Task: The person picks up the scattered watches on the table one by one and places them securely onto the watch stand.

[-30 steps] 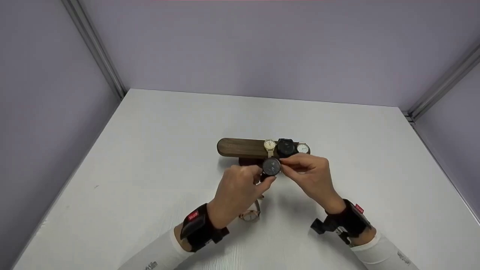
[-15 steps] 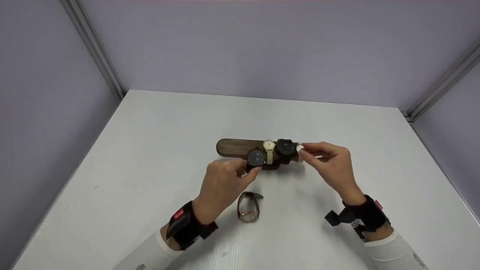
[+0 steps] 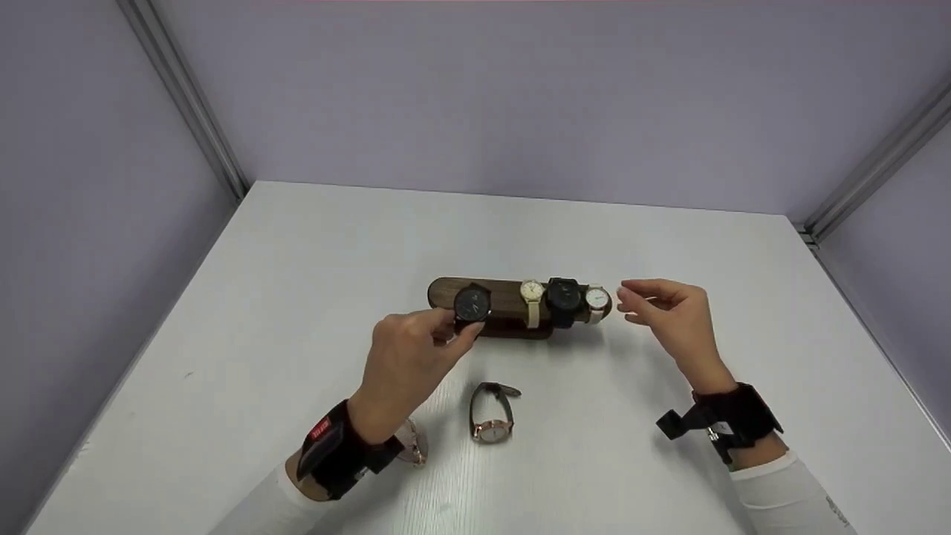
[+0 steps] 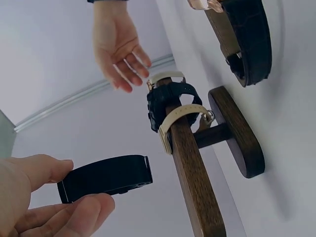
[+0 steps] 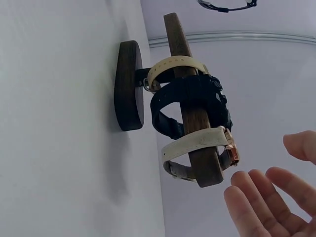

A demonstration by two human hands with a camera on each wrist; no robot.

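Observation:
My left hand (image 3: 455, 327) pinches a black watch (image 3: 471, 303) by its strap and holds it in front of the left part of the wooden stand's bar (image 3: 505, 296). The left wrist view shows the black strap (image 4: 106, 177) between thumb and fingers (image 4: 89, 212), beside the bar (image 4: 190, 168). Three watches sit on the bar's right half: a cream-strap one (image 3: 532, 293), a chunky black one (image 3: 563, 297) and a white-faced one (image 3: 597, 299). My right hand (image 3: 631, 305) hovers empty, fingers relaxed, just right of the bar's end (image 5: 207, 173).
A brown-strap watch with a rose-gold case (image 3: 492, 412) lies on the white table (image 3: 297, 260) in front of the stand. Another watch (image 3: 413, 446) shows partly behind my left wrist. Lilac walls enclose the table on three sides.
My right hand let go of the black watch and drew off to the right of the stand. My left hand carried the watch leftward, up to the bar's left part.

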